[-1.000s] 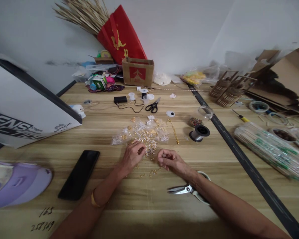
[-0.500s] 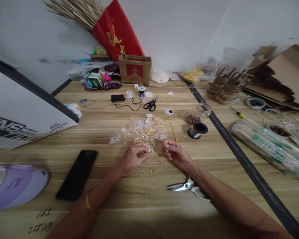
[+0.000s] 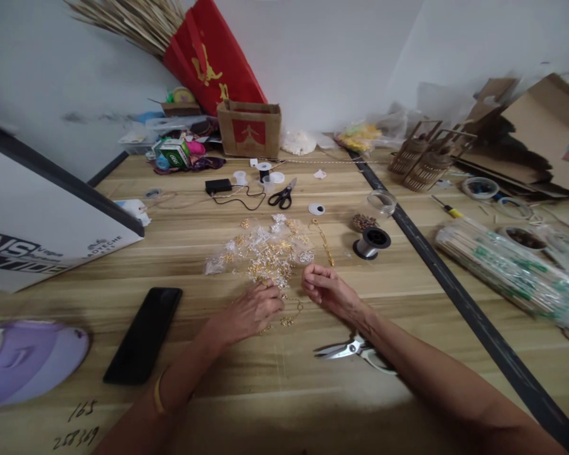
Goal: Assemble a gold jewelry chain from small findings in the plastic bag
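Observation:
My left hand (image 3: 256, 308) is palm down at the near edge of a heap of small gold and silver findings (image 3: 271, 256), its fingers bent and close together; what they hold, if anything, is hidden. Just right of it, my right hand (image 3: 329, 289) has its fingers curled with thumb and forefinger pressed together; anything between them is too small to make out. Between and below the hands lies a thin gold chain (image 3: 299, 308) with small gold pieces (image 3: 287, 321). A thicker gold chain (image 3: 324, 241) rests beyond my right hand.
White-handled scissors (image 3: 353, 349) lie beside my right forearm, a black phone (image 3: 143, 335) left of my left arm. Farther off are a wire spool (image 3: 372, 242), black scissors (image 3: 282, 194) and a paper bag (image 3: 249, 129). Wrapped sticks (image 3: 507, 265) lie at right.
My left hand has turned palm down and moved slightly lower, over small pieces near the chain. My right hand keeps its curled shape. The whole view has shifted slightly.

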A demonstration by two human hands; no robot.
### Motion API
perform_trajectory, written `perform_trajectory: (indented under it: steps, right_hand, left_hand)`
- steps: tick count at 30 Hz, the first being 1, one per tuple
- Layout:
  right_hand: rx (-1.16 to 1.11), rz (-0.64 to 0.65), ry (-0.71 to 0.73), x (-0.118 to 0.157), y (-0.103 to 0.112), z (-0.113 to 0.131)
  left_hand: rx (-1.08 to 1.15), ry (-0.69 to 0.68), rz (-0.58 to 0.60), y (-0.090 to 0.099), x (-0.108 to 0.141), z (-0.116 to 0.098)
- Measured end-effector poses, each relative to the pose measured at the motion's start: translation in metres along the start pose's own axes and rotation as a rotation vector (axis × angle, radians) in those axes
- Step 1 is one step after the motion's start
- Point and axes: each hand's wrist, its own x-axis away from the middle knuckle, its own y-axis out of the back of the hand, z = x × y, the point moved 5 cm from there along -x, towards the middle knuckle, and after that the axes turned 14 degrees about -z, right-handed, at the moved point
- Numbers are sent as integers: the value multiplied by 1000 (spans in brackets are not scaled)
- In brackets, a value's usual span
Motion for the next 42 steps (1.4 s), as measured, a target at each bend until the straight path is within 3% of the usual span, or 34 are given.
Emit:
perform_trajectory:
  steps: [6, 12, 16, 22, 26, 30, 42]
  right_hand:
    - [21, 5, 2, 1, 0, -1]
    - [56, 0, 35, 2, -1, -1]
    - [90, 14, 73, 2, -2, -1]
    - [304, 30, 164, 4, -6, -3]
    - [473, 42, 214, 7, -12, -2]
    - [505, 40, 240, 7, -14, -2]
    - [528, 53, 217, 10, -19, -3]
  left_hand:
    - [-62, 7, 51, -2, -2, 0]
    - [40, 40, -16, 1, -5, 0]
    - [108, 131, -160, 3, -6, 13]
    - [126, 350, -504, 15, -2, 43]
    - [72, 412, -597, 15, 1, 56]
    - [-19, 407, -587, 10, 2, 56]
    - [-149, 359, -390, 0, -5, 46]
